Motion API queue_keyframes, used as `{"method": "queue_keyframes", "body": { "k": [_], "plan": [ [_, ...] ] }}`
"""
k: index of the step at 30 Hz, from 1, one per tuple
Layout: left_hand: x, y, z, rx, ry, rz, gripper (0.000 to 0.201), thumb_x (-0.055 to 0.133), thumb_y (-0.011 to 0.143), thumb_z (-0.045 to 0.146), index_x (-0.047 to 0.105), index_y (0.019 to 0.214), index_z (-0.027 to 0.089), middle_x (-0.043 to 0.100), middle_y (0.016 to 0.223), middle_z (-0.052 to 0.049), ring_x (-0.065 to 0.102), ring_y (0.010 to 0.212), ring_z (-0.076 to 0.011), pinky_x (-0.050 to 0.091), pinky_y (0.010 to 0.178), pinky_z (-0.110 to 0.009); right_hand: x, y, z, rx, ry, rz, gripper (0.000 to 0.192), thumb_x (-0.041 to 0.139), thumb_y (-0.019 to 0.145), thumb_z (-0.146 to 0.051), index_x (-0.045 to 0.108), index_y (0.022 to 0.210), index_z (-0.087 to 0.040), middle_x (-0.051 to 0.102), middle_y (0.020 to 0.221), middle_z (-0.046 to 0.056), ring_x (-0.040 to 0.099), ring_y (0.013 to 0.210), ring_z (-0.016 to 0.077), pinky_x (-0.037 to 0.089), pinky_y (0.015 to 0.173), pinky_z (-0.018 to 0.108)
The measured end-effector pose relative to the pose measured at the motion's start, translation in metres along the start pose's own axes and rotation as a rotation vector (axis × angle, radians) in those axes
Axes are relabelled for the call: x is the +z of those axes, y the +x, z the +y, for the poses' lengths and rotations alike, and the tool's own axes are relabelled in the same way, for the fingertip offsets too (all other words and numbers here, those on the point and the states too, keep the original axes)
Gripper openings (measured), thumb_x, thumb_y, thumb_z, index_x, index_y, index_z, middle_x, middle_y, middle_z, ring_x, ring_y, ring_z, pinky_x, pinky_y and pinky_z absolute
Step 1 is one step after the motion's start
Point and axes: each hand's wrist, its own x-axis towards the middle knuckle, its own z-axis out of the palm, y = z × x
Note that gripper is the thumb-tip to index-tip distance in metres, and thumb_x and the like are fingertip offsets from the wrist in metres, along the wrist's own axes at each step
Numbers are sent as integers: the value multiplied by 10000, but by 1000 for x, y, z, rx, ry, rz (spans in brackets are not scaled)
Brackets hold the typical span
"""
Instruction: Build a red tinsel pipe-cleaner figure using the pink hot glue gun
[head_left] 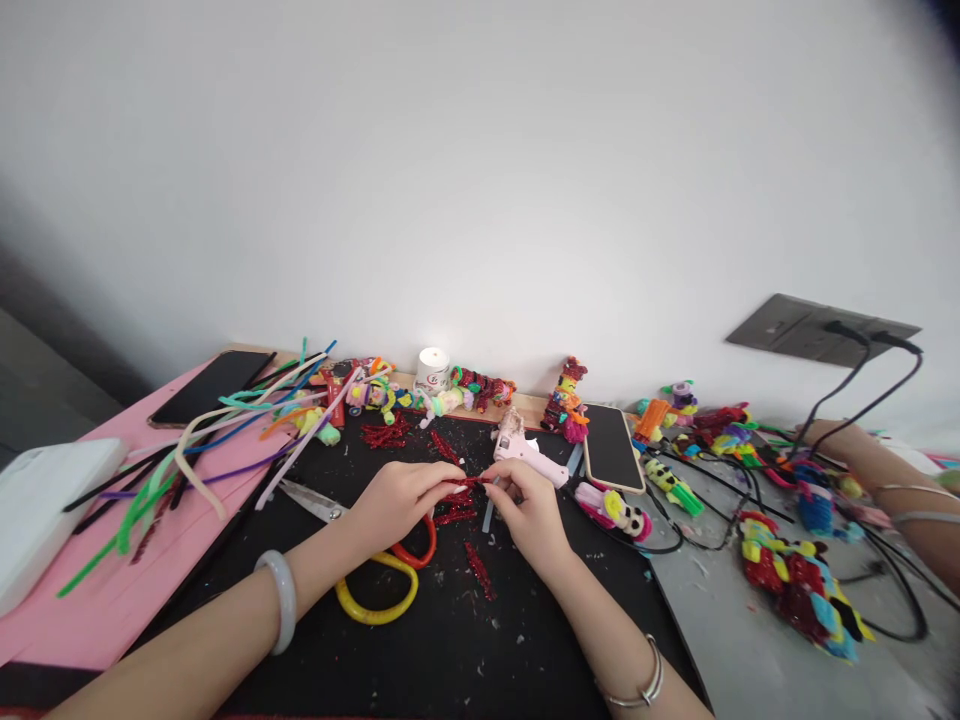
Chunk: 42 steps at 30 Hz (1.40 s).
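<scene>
your left hand and right hand share a narrow grip on a red tinsel piece over the black mat; its shape is partly hidden. red strips nearby look unused, while the upright figure by the wall seems finished.

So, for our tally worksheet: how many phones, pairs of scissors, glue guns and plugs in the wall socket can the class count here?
Phones: 2
Pairs of scissors: 1
Glue guns: 1
Plugs in the wall socket: 2
Total: 6
</scene>
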Motion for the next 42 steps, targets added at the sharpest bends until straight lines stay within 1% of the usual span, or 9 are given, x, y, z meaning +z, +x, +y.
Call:
{"method": "queue_keyframes", "body": {
  "k": [7, 12, 15, 20, 26, 30, 34, 36, 42],
  "plan": [
    [-2, 1, 0, 4, 16, 53, 169, 501, 908, 283, 626, 984, 197, 710, 913, -9, 659, 749, -138, 466, 713, -205, 0, 0, 3, -24, -18, 53, 91, 548, 808, -145, 622, 769, -181, 587, 668, -2, 481, 539, 115, 377, 511, 229],
    [-4, 0, 1, -9, 28, 52, 185, 480, 920, 267, 642, 888, 183, 683, 722, 19, 608, 553, -95, 441, 614, -188, -1, 1, 2, -19, 1, 28, 65, 580, 789, -156, 635, 807, -186, 580, 662, -10, 475, 526, 112, 388, 508, 229],
    [-3, 0, 2, 4, 45, 46, 216, 464, 928, 267, 641, 842, 176, 638, 619, 30, 595, 540, -98, 423, 582, -184, -2, 0, 1, -29, -3, 9, 49, 596, 782, -162, 640, 785, -185, 600, 673, -4, 481, 530, 113, 396, 512, 231],
    [-2, 0, 2, 8, 51, 23, 226, 453, 930, 270, 637, 831, 182, 637, 631, 24, 595, 561, -107, 425, 592, -192, -1, -1, 2, -24, -49, 16, 132, 582, 804, -179, 628, 682, -187, 619, 642, 1, 519, 563, 128, 398, 535, 241],
    [-4, 3, -1, -52, -42, 36, 171, 509, 899, 279, 654, 878, 191, 654, 649, 29, 602, 551, -102, 445, 583, -183, 0, 0, 4, 28, 12, 28, 70, 584, 790, -196, 653, 778, -197, 614, 656, -2, 487, 518, 118, 401, 507, 239],
    [-8, 5, -4, -128, -42, 147, 173, 539, 880, 295, 663, 837, 183, 661, 635, 34, 599, 531, -103, 453, 587, -195, -2, 2, 5, 49, 106, 59, 229, 558, 786, -172, 607, 1007, -204, 635, 817, 21, 509, 549, 116, 424, 517, 238],
    [-12, 7, -12, -186, -25, 307, 193, 554, 864, 309, 684, 899, 170, 721, 805, -9, 638, 605, -130, 501, 684, -244, -4, 2, 9, 79, 122, 141, 190, 491, 846, -212, 581, 1013, -194, 631, 825, 36, 554, 641, 144, 444, 579, 253],
    [-12, 8, -17, -159, -19, 267, 202, 548, 866, 295, 700, 907, 168, 729, 873, -31, 665, 726, -158, 507, 761, -271, -5, 2, 11, 87, 119, 148, 188, 465, 866, -225, 579, 1012, -193, 629, 810, 32, 551, 633, 143, 442, 584, 256],
    [-7, 10, -21, 22, 2, -41, 235, 515, 891, 245, 682, 1053, 214, 705, 1005, -49, 610, 958, -189, 486, 873, -328, -4, 2, 11, 107, 135, 143, 170, 485, 852, -219, 578, 991, -194, 611, 788, 27, 541, 632, 145, 438, 582, 257]
  ]
}}
